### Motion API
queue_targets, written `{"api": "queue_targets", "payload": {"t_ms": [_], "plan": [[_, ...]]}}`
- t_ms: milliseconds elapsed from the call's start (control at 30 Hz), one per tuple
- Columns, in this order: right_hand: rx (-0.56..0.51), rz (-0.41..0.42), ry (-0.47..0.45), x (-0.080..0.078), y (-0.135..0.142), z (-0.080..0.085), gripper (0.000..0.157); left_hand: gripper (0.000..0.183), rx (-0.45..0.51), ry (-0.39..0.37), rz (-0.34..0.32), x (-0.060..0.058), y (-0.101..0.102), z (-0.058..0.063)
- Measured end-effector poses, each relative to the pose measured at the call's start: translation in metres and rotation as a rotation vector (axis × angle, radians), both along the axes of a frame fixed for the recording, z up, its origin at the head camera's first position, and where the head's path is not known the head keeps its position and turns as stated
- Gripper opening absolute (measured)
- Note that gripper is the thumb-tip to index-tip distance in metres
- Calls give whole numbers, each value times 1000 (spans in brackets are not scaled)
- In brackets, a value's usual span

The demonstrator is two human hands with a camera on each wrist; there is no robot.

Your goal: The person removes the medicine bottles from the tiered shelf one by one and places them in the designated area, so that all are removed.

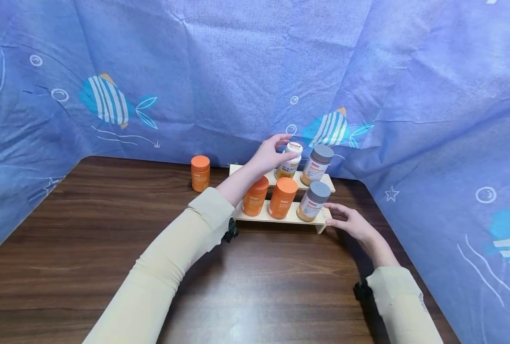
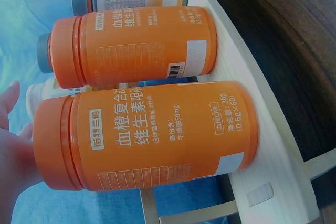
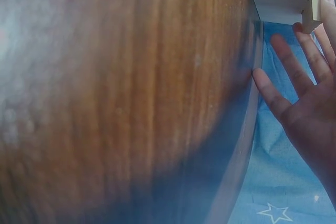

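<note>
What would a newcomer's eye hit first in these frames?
Probably the orange bottles: two on the shelf's lower step, large in the left wrist view, plus a third apart on the table. Then the left hand's grip on the white bottle at the upper step, and the striped fish on the blue backdrop.

Worktop (image 1: 289,282) before me: dark brown wood | standing directly on it: an orange jar (image 1: 200,175) and, to its right, a pale wooden rack (image 1: 321,218) | upper tier (image 1: 235,168): white-capped jar (image 1: 287,168), grey-capped jar (image 1: 315,168) | lower tier (image 1: 292,215): two orange jars (image 1: 281,203), another grey-capped jar (image 1: 310,208)
</note>
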State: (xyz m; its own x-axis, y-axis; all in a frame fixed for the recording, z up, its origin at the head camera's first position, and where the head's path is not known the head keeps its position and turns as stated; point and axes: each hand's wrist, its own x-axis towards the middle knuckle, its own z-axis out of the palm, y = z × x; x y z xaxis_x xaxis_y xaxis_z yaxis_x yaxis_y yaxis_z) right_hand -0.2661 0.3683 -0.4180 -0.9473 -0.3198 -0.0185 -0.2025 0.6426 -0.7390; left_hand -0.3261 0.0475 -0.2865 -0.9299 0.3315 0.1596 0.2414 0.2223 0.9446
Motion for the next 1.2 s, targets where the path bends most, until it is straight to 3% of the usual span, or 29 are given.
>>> {"api": "queue_targets", "payload": {"t_ms": [200,533,1200], "plan": [[-6,1,-1,2,1,2,58,55,-29,30,0,-1,9,-3],[-11,-1,6,1,1,0,57,44,0,46,19,-4,15,-9],[-19,-5,-32,1,-2,2,59,42,44,96,57,1,5,-9]]}}
